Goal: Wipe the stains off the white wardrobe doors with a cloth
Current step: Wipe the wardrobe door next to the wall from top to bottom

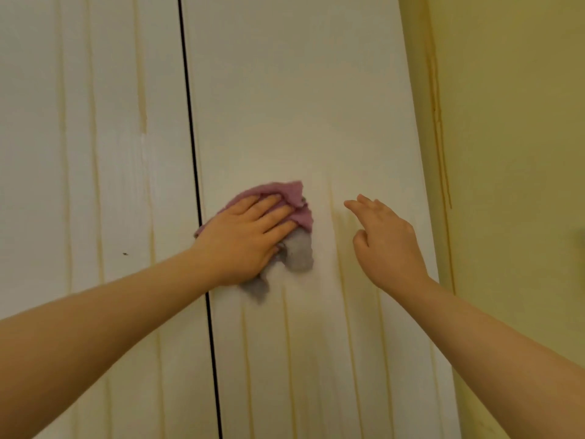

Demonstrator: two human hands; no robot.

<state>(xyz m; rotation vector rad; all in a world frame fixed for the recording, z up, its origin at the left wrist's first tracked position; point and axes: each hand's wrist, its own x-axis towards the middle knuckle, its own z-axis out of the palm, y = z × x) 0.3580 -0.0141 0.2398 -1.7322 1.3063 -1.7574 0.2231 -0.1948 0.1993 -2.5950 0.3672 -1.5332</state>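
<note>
Pink-and-grey cloth (pixel 297 199) lies under the straight fingers (pixel 270 213) of the left hand (pixel 242 239), pressed flat against the right wardrobe door (pixel 300 90). The right hand (pixel 386 245), just beside it, has its fingers loosely spread, holding nothing. Yellowish streaks (pixel 288 343) run below both.

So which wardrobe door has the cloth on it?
The right door, right of the dark gap; the left hand presses the cloth there. The left door has none.

Yellow wall (pixel 522 153) fills the right side, plain painted; thin darker vertical streak (pixel 438 122) runs down near its left edge; small blurred dark patch (pixel 581 240) at far right edge, can't tell what
</note>
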